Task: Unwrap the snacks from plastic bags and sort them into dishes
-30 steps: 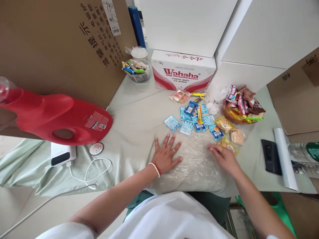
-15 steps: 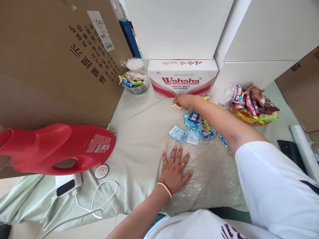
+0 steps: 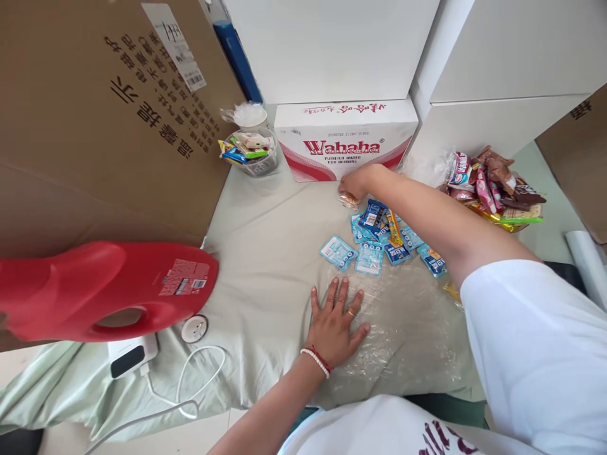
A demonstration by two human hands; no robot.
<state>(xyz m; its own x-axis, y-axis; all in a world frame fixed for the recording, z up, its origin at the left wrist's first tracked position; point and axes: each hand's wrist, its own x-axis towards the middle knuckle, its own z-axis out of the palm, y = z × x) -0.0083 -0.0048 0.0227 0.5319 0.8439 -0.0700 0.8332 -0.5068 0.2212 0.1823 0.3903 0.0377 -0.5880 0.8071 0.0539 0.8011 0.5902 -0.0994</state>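
My left hand (image 3: 334, 322) lies flat with its fingers spread, on the cloth and the edge of a clear plastic sheet (image 3: 403, 335). In front of the Wahaha water carton (image 3: 348, 142), my right hand (image 3: 359, 181) is closed on a small snack in a clear wrapper (image 3: 349, 200); its fingertips are partly hidden. Just nearer than that hand lies a loose group of blue snack packets (image 3: 373, 215), several light blue and some dark blue. A thin yellow packet (image 3: 393, 229) rests on top of them. Part of the group is covered by my right forearm.
A clear tub of snacks (image 3: 258, 165) stands left of the carton. At the right is a heap of wrapped snacks (image 3: 497, 183) beside crumpled clear plastic (image 3: 427, 165). A red jug (image 3: 142, 278), a white power bank (image 3: 133, 355) and its cable occupy the left side.
My right hand has shifted slightly right along the carton, and the clear-wrapped snack has moved with it. My left hand stays in place. The view has tilted a little.
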